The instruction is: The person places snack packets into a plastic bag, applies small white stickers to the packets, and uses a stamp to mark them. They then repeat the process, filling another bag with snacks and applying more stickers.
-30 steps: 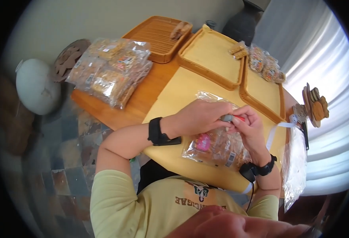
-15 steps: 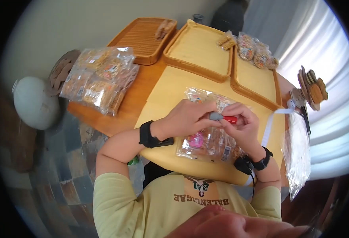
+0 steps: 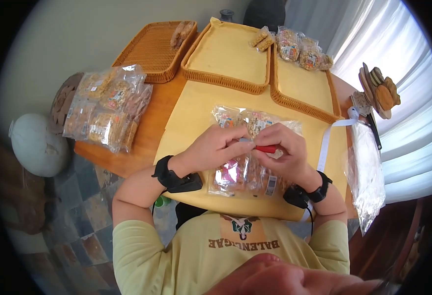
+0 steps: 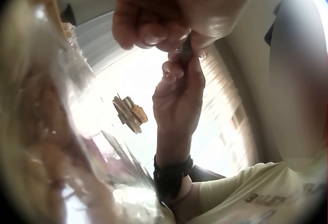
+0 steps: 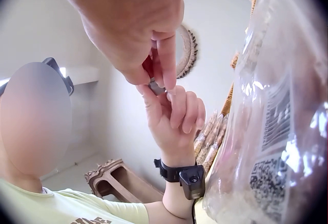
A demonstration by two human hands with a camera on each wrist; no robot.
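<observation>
In the head view, my left hand (image 3: 213, 150) and right hand (image 3: 285, 147) meet over a clear plastic bag of snacks (image 3: 243, 174) on the yellow table covering. Between them is a short red stick with a grey end (image 3: 266, 149), like a marker. My right fingers pinch its red part, and my left thumb and fingers pinch the grey end (image 5: 156, 87). The left fingers partly hide that end. The bag lies flat, with a pink label and a barcode (image 3: 271, 185), below both hands.
A stack of snack bags (image 3: 105, 110) sits at the left table edge. Along the back stand a brown wicker tray (image 3: 152, 59) and two yellow-lined trays (image 3: 226, 59), (image 3: 304, 96). Clear plastic wrap (image 3: 366, 172) and a white ribbon (image 3: 325, 147) lie on the right.
The head view has shifted, so the table things sit further left in it. More of the red part shows than a second ago, while my left fingers cover more of the grey end.
</observation>
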